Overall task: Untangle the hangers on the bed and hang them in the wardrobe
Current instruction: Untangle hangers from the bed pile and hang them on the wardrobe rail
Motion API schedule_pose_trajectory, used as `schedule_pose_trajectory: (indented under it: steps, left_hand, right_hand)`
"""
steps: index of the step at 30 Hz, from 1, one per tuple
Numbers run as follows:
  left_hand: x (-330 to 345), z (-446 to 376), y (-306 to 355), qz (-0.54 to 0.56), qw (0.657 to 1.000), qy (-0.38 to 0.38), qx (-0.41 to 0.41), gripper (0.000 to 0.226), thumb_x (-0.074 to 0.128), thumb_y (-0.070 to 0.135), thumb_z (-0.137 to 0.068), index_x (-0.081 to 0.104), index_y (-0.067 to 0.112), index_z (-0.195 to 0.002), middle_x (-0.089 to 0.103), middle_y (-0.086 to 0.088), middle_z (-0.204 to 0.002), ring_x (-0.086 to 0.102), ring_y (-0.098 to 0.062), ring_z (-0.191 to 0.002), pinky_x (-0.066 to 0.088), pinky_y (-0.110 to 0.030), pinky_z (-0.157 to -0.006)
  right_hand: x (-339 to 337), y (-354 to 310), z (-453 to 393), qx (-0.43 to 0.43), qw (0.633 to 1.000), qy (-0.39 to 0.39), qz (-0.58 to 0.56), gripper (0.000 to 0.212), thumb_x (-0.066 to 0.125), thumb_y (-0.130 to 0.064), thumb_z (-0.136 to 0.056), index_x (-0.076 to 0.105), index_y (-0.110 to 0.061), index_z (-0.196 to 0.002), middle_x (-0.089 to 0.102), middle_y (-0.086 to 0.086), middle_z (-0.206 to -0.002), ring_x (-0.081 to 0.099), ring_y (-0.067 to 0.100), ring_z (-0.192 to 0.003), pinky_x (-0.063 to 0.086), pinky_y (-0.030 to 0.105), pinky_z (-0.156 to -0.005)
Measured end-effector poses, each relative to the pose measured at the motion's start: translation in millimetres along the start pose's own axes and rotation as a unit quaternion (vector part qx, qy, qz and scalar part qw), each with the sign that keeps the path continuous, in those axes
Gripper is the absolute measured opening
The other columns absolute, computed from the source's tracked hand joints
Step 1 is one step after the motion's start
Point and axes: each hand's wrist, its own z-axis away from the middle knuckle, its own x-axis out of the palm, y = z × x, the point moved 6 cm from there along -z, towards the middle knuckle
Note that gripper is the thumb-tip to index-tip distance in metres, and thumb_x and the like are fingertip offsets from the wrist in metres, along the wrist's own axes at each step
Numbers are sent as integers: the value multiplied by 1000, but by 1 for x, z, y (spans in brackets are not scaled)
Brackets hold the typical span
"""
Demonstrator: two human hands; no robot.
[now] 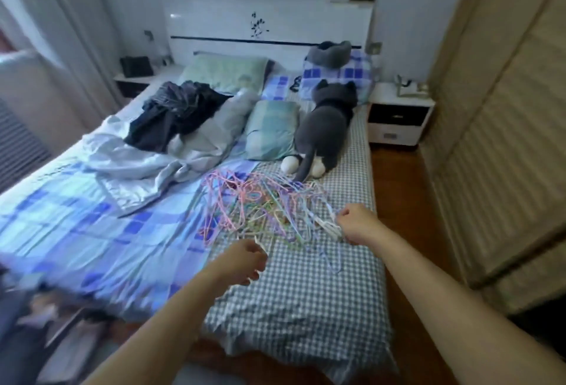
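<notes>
A tangled heap of thin, pastel hangers (263, 207) is lying on the near right part of the bed (306, 298), partly on the checked sheet and partly on the blue patterned cover, just in front of a grey plush cat (327, 127). The heap is being worked at from two sides. The right hand (356, 223) is curled round what look like the ends of several pale hangers at the heap's right edge, its fingers closed on them. A white piece at the heap's near edge is being pinched by the curled fingers of the left hand (245, 262); whether it is a hanger cannot be told.

By judgement, the untangling step is only being begun: nothing appears to have been freed yet. The next move calls for one hanger being drawn out slowly while the rest is being held down, hooks being eased apart rather than yanked. The wardrobe (505, 139) is standing at the right, its slatted doors closed.

No brand, label or readable writing is being shown; the headboard (269, 29) is only carrying a dark plant motif.
</notes>
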Motion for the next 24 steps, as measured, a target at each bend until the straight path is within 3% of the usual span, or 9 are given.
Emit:
schedule_pose_trajectory:
  steps: [3, 6, 8, 9, 11, 13, 16, 19, 24]
  left_hand:
    - [-53, -9, -73, 42, 997, 24, -54, 15, 53, 13, -98, 60, 11, -85, 61, -6, -68, 54, -18, -52, 35, -19, -46]
    - [-89, -20, -129, 78, 992, 30, -95, 15, 53, 11, -97, 60, 10, -83, 60, -8, -69, 53, -19, -51, 34, -20, -48]
    - [-108, -27, -160, 102, 987, 34, -121, 15, 53, 9, -97, 58, 9, -83, 57, -10, -68, 50, -19, -50, 32, -21, -50]
    - [-109, -28, -168, 120, 984, 37, -125, 15, 53, 8, -97, 58, 8, -82, 57, -12, -68, 49, -19, -50, 33, -21, -50]
    - [-125, -41, -190, 146, 977, 34, -148, 16, 54, 6, -97, 58, 6, -81, 56, -11, -66, 48, -18, -47, 36, -20, -47]
    - [-135, -49, -201, 178, 969, 39, -167, 16, 54, 3, -97, 59, 4, -81, 55, -9, -60, 45, -18, -41, 36, -19, -43]
    - [-155, -72, -215, 195, 960, 52, -193, 15, 53, 3, -96, 60, 3, -84, 54, -6, -54, 44, -16, -36, 32, -16, -40]
    - [-180, -97, -220, 188, 954, 80, -217, 14, 54, 2, -95, 63, 0, -85, 58, -15, -68, 50, -21, -48, 37, -18, -39]
    - [-223, -118, -213, 166, 949, 117, -241, 14, 54, 2, -95, 64, 1, -86, 64, -15, -74, 55, -23, -52, 43, -24, -47]
  right_hand:
    - [98, -36, -18, 28, 997, -70, 19, 34, 47, -12, -100, 40, -13, -67, 33, 8, -59, 29, 21, -48, 30, 41, -56]
    - [184, -56, -26, 39, 990, -131, 24, 15, 45, -12, -101, 57, -4, -103, 44, 5, -71, 39, 22, -58, 44, 45, -65]
    - [227, -55, -22, 77, 983, -165, 7, 17, 42, -13, -104, 54, -12, -115, 42, 1, -70, 37, 19, -55, 39, 41, -59]
    - [235, -49, -14, 101, 977, -188, -1, 12, 41, -13, -104, 53, -16, -105, 40, 1, -68, 31, 18, -51, 33, 40, -58]
    - [263, -40, -23, 146, 970, -195, -10, 26, 44, -14, -103, 42, -19, -78, 39, 5, -65, 29, 19, -49, 31, 38, -59]
    - [270, -34, -33, 162, 967, -197, -4, 31, 46, -14, -102, 42, -16, -71, 42, 8, -67, 36, 20, -51, 36, 36, -60]
    - [284, -36, -80, 180, 968, -173, -7, 23, 47, -9, -99, 45, -12, -76, 46, 16, -76, 41, 25, -60, 37, 38, -63]
    - [301, -55, -145, 168, 970, -176, 18, 14, 47, -7, -99, 51, -10, -85, 58, 17, -79, 55, 29, -68, 41, 36, -57]
    - [318, -99, -246, 125, 967, -172, 141, 12, 50, -10, -95, 59, -1, -96, 55, 9, -70, 48, 21, -53, 38, 27, -49]
